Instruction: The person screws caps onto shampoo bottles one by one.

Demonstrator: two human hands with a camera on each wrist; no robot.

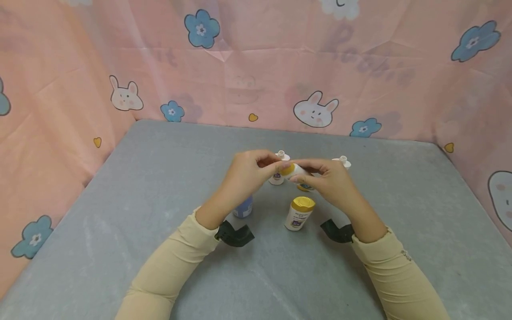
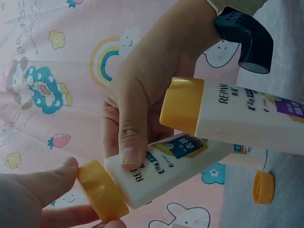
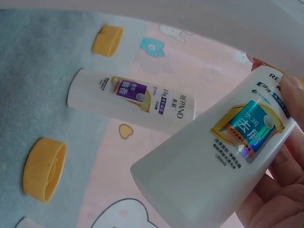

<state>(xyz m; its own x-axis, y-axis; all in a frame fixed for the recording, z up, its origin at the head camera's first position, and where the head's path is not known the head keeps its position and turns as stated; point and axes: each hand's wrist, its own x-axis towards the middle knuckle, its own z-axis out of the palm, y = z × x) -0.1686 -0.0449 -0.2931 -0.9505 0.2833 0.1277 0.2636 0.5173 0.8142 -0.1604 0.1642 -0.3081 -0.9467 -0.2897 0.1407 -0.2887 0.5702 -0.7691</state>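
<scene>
"Since the left grip [image 1: 252, 172] pinches the rounded yellow plastic cap [image 2: 100, 187], the right grip [image 1: 331, 181], curled round the white plastic bottle with the teal label [image 3: 209, 166], probably keeps its body from turning."

"Where's that bottle, exactly?"

"Tilted in the air above the grey desk [image 1: 160, 266], cap at its top. I can't tell whether it's seated."

"And the others?"

"Two slim white bottles with bare necks [image 1: 277, 180] stand farther back. One white bottle with a yellow lid and purple label [image 1: 298, 218] stands nearer the person, perhaps for easy reach."

"Anything inside them?"

"Can't say; the walls look opaque and no contents show."
</scene>
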